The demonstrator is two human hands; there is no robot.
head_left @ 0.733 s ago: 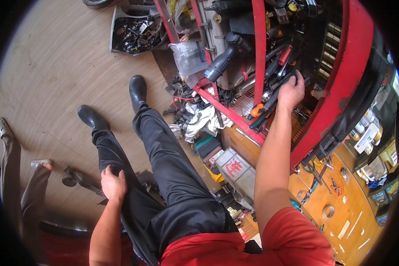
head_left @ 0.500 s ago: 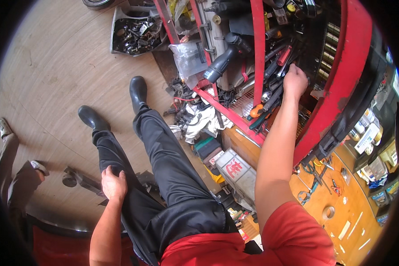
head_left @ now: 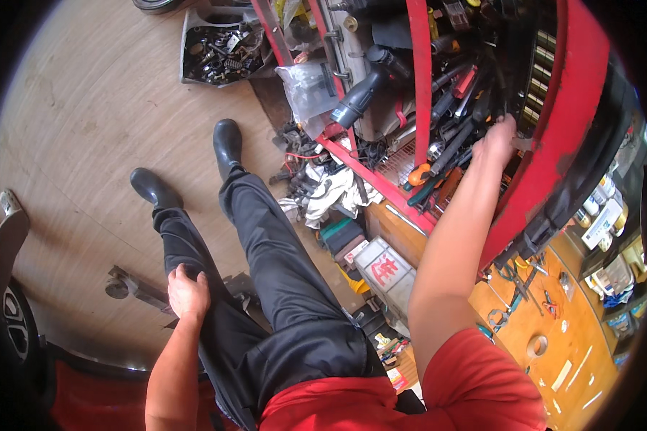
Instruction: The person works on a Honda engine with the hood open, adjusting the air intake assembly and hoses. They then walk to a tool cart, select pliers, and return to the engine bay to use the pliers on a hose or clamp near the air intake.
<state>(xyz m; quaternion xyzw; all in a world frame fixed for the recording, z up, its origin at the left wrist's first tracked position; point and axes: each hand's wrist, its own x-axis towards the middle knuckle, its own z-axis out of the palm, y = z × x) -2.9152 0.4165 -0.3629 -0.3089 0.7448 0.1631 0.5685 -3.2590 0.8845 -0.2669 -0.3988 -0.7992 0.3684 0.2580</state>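
Note:
My right hand (head_left: 496, 144) reaches into a red metal rack (head_left: 423, 93) full of tools. Its fingers curl down among dark tool handles beside the rack's right-hand rail; what they close on is hidden. Close by lie a red-handled screwdriver (head_left: 465, 81), a tool with an orange end (head_left: 419, 174) and a long dark-handled tool (head_left: 453, 149). My left hand (head_left: 188, 293) hangs over my left thigh, back upward, thumb apart from loosely bent fingers, with nothing seen in it.
A grey bin of metal parts (head_left: 226, 54) stands on the floor past my boots. White rags (head_left: 331, 190) and a grey-white box (head_left: 384, 267) lie beside the rack. On the right, a wooden bench (head_left: 553, 323) bears pliers and a tape roll (head_left: 537, 345). Another person's leg (head_left: 7, 230) shows far left.
My right hand has shifted right and slightly toward me, closer to the rack's right rail. The other person's legs have moved left, partly out of view. My left hand stays nearly still.

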